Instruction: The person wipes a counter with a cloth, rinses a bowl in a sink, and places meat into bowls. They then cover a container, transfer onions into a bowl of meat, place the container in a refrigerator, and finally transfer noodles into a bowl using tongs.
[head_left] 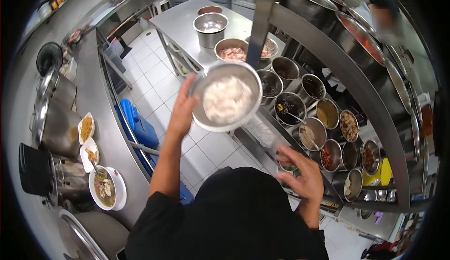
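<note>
My left hand [182,110] grips the left rim of a round metal bowl [256,92], holding it up over the gap between the counters. White pieces of food [227,100] lie in the bowl; motion blur hides their kind. Lower right, my right hand [302,172] is empty with fingers apart, held near the seasoning pots and clear of the bowl. Between the bowl and that hand, a clear plastic bag [260,131] lies along the counter's edge.
Several metal pots of sauces and toppings, including a red chopped topping [326,159], crowd the right counter below a metal shelf frame [347,44]. A steel table [178,18] carries pots of raw meat [233,54]. On the left counter stands a soup bowl [121,189]. Another person is at upper right.
</note>
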Demonstrator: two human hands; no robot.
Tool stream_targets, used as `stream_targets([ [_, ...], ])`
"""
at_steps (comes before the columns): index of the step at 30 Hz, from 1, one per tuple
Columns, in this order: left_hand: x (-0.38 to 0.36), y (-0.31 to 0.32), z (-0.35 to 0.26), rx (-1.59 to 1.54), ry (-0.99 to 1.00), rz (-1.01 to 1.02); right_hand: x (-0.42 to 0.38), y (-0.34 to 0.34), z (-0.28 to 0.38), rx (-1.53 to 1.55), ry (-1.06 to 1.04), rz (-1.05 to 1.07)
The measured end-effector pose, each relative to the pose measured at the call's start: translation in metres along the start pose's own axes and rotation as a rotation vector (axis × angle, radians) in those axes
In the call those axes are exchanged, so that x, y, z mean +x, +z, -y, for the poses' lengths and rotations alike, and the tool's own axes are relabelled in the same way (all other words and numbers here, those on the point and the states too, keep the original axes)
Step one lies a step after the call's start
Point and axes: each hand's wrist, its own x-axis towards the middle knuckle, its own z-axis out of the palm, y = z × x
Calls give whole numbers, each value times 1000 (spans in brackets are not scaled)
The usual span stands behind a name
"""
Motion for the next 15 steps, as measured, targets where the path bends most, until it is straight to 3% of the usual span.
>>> stream_targets([
  [4, 79, -34, -26, 114, 220, -150, -8, -3, -26, 43, 25, -6],
  [9, 230, -56, -37, 121, 45, -141, 7, 3, -23, 44, 184, -117],
  [12, 345, -40, -4, 206, 186, -158, 37, 20, -12, 86, 249, -301],
  [15, 438, -8, 18, 405, 23, 39, 71, 43, 6, 40, 266, -479],
])
